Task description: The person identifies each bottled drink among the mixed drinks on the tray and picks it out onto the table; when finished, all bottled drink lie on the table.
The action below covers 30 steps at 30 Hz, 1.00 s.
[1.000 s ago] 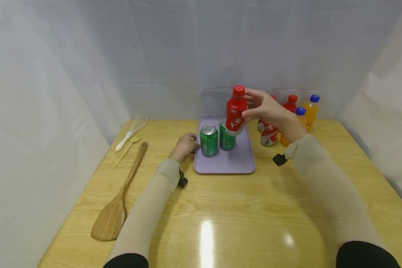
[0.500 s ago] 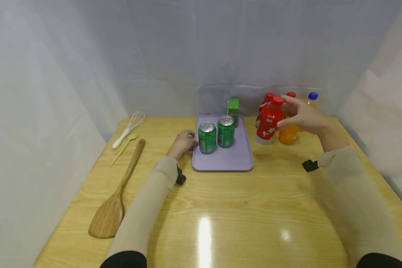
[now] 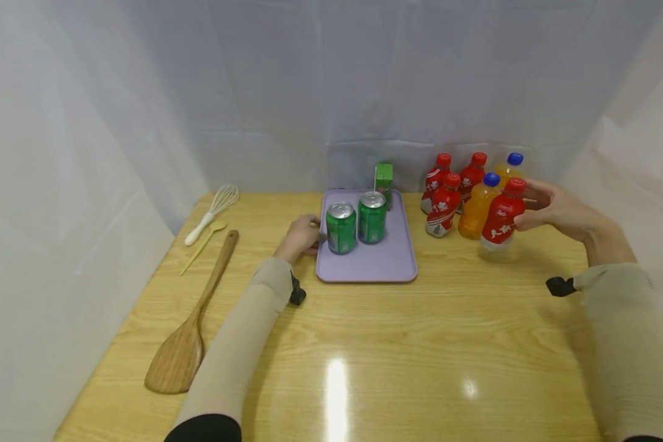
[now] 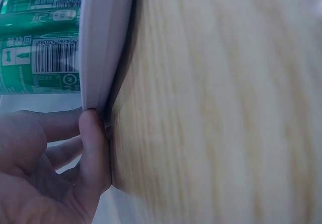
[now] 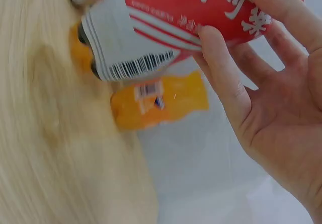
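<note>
My left hand [image 3: 302, 236] pinches the left rim of a lilac tray [image 3: 364, 267]; the left wrist view shows the thumb [image 4: 92, 133] against the tray's edge. On the tray stand two green drink cans, a nearer one [image 3: 341, 228] and another [image 3: 372, 218] beside it. My right hand [image 3: 569, 212] grips a red bottle [image 3: 501, 215] with a red cap, just in front of the other bottles. In the right wrist view the thumb and fingers hold the bottle [image 5: 166, 27] near its upper part. Whether its base touches the table cannot be told.
Several bottles stand at the back right: red ones [image 3: 443, 207] and orange ones with blue caps [image 3: 475, 209]. A small green carton [image 3: 383, 179] is at the tray's back. A whisk [image 3: 212, 215], a yellow spoon [image 3: 204, 245] and a wooden spatula [image 3: 193, 325] lie left.
My right hand has carried the red bottle from above the tray rightward and down, to beside the orange bottles. My left hand has stayed at the tray's rim.
</note>
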Each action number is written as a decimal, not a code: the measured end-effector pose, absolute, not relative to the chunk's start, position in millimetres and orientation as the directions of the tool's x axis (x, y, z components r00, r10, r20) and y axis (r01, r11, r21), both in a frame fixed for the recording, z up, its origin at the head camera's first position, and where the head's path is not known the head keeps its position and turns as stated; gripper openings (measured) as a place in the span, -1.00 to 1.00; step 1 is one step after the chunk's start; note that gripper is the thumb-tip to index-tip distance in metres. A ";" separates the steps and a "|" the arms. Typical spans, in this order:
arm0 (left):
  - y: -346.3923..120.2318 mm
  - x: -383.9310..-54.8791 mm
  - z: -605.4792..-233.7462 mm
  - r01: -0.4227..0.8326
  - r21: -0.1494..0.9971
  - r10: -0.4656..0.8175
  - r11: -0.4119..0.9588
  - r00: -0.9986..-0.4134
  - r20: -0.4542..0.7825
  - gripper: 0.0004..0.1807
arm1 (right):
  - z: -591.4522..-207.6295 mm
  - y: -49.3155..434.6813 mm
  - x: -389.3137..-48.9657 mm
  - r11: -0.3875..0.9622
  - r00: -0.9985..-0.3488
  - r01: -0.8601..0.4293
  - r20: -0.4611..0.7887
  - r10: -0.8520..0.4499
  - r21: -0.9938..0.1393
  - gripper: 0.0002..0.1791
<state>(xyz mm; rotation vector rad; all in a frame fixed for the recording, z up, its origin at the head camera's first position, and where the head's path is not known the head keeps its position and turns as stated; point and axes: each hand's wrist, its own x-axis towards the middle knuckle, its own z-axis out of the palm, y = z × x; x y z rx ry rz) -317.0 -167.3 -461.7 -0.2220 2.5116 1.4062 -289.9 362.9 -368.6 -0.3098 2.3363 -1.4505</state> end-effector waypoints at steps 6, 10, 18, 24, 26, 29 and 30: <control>-167.7 -315.6 -462.0 -0.245 0.813 -0.012 0.528 -0.960 -0.281 -0.54 | -383.7 382.1 -298.7 0.423 -0.940 0.012 -0.155 -0.304 -0.906 0.00; -167.6 -313.9 -461.5 -0.240 0.815 -0.007 0.527 -0.960 -0.278 -0.55 | -390.7 384.7 -304.7 0.377 -0.961 0.049 -0.147 -0.236 -0.925 0.00; -166.9 -313.4 -462.1 -0.238 0.817 -0.005 0.525 -0.961 -0.277 -0.54 | -395.1 381.8 -310.6 0.353 -0.967 0.131 -0.197 -0.159 -0.926 0.11; -166.3 -314.3 -464.0 -0.243 0.812 -0.004 0.530 -0.959 -0.284 -0.54 | -395.5 377.3 -308.9 0.399 -0.973 0.124 -0.191 -0.131 -0.908 0.07; -166.5 -315.3 -463.9 -0.248 0.811 -0.004 0.530 -0.957 -0.290 -0.53 | -395.3 376.1 -308.9 0.424 -0.974 0.117 -0.187 -0.128 -0.898 0.07; -167.5 -317.4 -463.0 -0.256 0.812 -0.010 0.524 -0.956 -0.295 -0.53 | -395.2 374.3 -309.5 0.472 -0.977 0.081 -0.164 -0.138 -0.878 0.06; -167.7 -318.2 -462.8 -0.257 0.813 -0.010 0.522 -0.955 -0.295 -0.53 | -395.7 373.7 -309.8 0.491 -0.978 0.066 -0.153 -0.139 -0.869 0.05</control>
